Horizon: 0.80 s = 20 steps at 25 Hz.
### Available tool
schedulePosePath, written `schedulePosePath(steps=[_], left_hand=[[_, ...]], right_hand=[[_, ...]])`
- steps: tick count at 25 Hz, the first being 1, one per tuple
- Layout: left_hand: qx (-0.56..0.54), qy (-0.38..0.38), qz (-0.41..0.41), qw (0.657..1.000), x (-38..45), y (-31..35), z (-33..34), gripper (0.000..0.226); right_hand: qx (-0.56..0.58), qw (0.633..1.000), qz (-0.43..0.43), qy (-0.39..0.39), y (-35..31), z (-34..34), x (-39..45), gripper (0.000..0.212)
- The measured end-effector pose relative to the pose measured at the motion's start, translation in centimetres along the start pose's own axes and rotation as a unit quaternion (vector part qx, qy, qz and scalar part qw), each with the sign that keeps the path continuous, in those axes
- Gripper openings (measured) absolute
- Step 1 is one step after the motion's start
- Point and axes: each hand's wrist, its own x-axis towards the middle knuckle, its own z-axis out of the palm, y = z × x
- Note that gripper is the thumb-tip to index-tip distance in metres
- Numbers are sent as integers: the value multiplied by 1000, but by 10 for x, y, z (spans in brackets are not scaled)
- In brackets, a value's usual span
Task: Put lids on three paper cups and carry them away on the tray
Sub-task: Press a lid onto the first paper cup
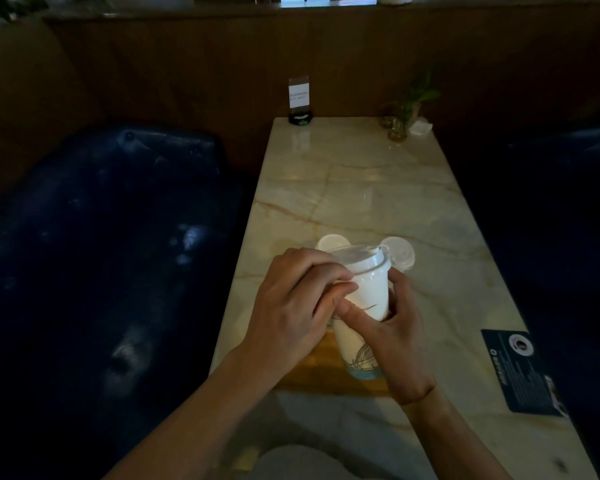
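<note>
While the cup (366, 292) is held up above the tray (312, 370), tilted a little away from the person, a lid (359, 259) sits on its rim, and I judge that the step in hand is pressing this lid closed. The right hand (394, 327) grips the cup body, with the thumb across the front and the fingers (394, 289) curled round the far side. The left hand (291, 306) is at the rim, and its fingers (326, 275) are bent and pinch the lid edge on the left side. A second cup (357, 351), with a blue drawing, stands on the tray below, partly hidden by the hands; I cannot tell if it has a lid. Two loose lids (329, 243) lie on the surface (361, 188) just behind the cup, one on each side.

The next move, I think, calls for pressing round the whole rim until the lid sits flat, then setting the cup down upright on the tray. A third cup is not visible from here.

A dark card (520, 368) lies at the right edge of the surface. At the far end stand a sign holder (299, 98) and a small plant (409, 109).
</note>
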Motion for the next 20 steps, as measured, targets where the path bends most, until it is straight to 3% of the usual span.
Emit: schedulePosePath(steps=[7,12,16,20], left_hand=[[-23,-7,-36,999,-3,-2,-1,20],[-33,5,-22,999,-5,-1,-4,12],[-42,19,-24,999,-9,-7,-5,13],[-46,18,-40,998,-10,-16,3,15]], right_hand=[[58,996,56,-40,5,-8,5,73],[108,987,71,-94,8,-13,7,55],[104,986,79,-104,11,-11,7,64],[90,986,104,-90,12,-6,14,85]])
